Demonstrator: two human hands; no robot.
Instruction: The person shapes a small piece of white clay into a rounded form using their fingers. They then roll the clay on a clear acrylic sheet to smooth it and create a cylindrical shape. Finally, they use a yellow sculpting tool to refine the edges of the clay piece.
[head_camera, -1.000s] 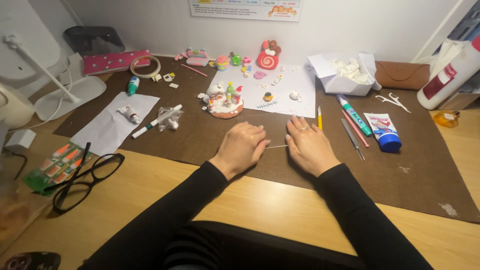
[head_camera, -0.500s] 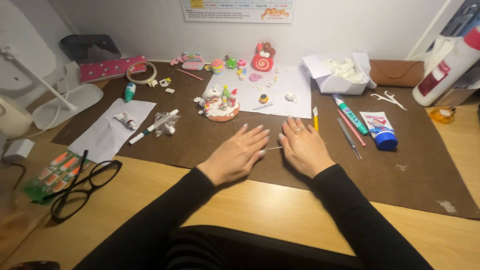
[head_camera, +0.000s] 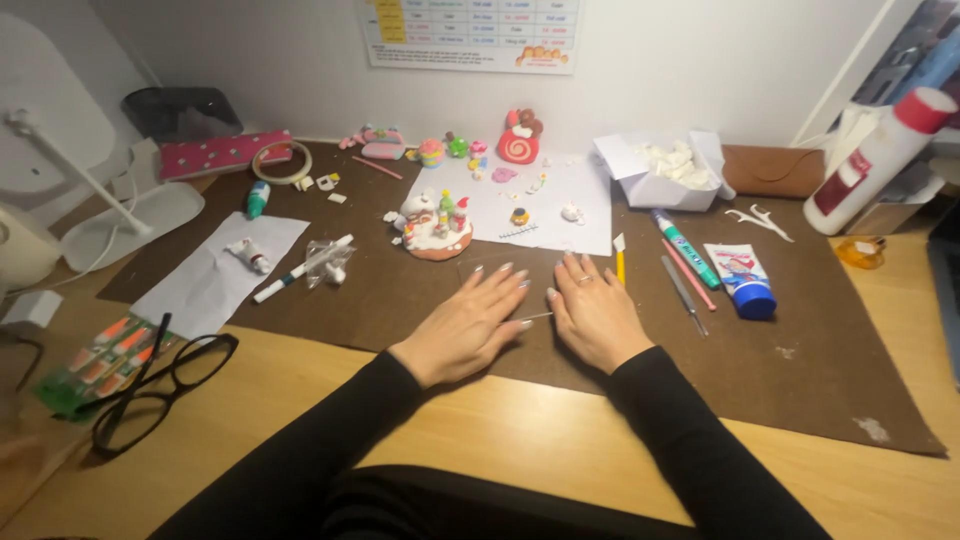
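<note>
Hands flat, perhaps over thin stick.

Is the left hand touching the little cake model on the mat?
Apart. The head view shows bare brown mat between the left hand, whose fingertips point up the mat, and the cake model beyond them.

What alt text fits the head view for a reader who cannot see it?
Left hand and right hand lie flat on a brown mat, a thin metal pin between their fingertips. Behind them: small clay figures on white paper; black glasses at left.
</note>
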